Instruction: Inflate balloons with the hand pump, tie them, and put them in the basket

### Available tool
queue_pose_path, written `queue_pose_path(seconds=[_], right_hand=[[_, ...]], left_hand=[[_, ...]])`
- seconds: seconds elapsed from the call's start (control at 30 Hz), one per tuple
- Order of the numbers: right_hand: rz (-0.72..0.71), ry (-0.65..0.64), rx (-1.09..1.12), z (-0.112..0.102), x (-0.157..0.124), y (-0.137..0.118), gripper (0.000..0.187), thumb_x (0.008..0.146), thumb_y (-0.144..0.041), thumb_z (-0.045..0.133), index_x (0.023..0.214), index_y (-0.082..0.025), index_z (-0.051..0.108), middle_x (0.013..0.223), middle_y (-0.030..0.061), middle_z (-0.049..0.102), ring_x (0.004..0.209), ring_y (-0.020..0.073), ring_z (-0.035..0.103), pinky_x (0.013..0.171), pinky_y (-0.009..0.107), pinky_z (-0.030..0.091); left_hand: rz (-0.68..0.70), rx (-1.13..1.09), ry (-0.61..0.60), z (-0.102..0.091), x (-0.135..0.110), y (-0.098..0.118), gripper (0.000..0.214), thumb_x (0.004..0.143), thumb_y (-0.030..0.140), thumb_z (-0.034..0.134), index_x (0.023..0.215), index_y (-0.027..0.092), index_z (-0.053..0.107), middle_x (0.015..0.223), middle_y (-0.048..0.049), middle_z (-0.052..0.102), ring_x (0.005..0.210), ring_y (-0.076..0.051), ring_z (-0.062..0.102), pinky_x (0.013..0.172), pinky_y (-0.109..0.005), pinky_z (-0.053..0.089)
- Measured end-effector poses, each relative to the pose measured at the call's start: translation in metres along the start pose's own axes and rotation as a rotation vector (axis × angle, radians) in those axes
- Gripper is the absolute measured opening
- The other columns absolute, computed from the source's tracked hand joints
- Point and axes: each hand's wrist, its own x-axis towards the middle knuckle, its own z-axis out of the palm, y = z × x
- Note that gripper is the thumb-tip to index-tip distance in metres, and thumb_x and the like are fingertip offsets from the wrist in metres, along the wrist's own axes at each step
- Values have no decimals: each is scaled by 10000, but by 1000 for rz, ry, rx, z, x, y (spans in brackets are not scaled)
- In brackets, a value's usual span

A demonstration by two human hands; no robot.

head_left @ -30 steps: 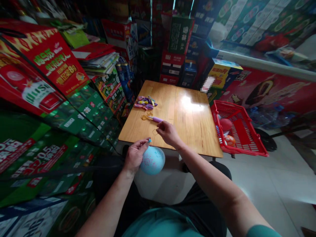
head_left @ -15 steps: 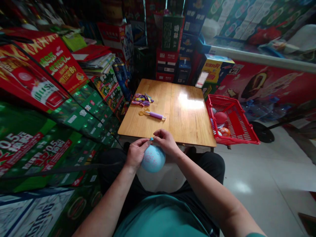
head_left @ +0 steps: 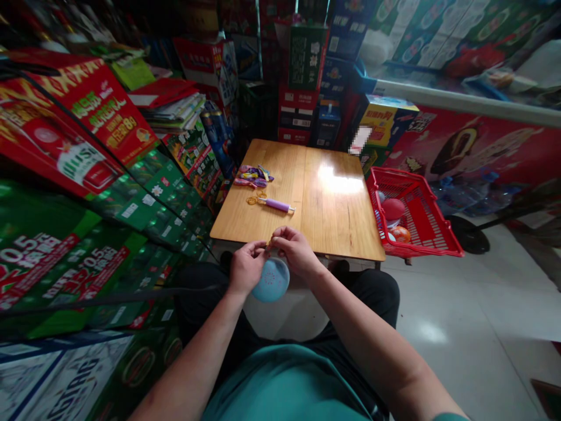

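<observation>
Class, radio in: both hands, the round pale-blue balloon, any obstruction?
Left hand pinching top of round pale-blue balloon; neck hidden. Right hand beside it, grip unclear. No obstruction seen; purple cylindrical pump on wooden table.

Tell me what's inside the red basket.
The red basket holds a round red balloon and an orange-patterned balloon, with paler items partly showing beside them. Whatever lies beneath them is covered.

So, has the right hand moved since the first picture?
Yes: the right hand has moved away from the purple pump, toward the near edge of the wooden table.
</observation>
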Motion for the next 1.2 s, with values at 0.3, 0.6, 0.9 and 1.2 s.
queue_pose_path(seconds=[0.3,0.6,0.9,1.2], right_hand=[[-57,-23,-460,15,9,-1,132,754,-124,631,878,-161,653,757,-6,657,671,121,611,639,249,477],[-59,-109,-609,11,0,5,98,731,-169,658,814,-177,606,695,-44,561,622,100,489,558,217,378],[233,-63,-497,-3,15,7,89,778,-223,644,732,-156,609,596,-40,511,521,83,424,493,223,308],[430,-59,-425,-8,25,22,125,812,-212,662,715,-164,598,559,-38,512,472,84,444,444,216,300]], left_hand=[[174,371,17,-7,-2,-2,214,821,299,675,957,161,766,816,-75,748,746,-237,681,657,-294,457],[-24,-169,157,-16,14,-23,384,749,359,792,1054,127,761,899,-102,765,766,-207,693,707,-296,523],[79,-214,75,-17,1,-24,252,782,353,805,949,171,757,881,-65,756,776,-180,691,730,-274,534],[151,11,-125,-28,0,-15,196,840,356,741,947,197,784,936,-71,772,884,-224,710,821,-310,532]])
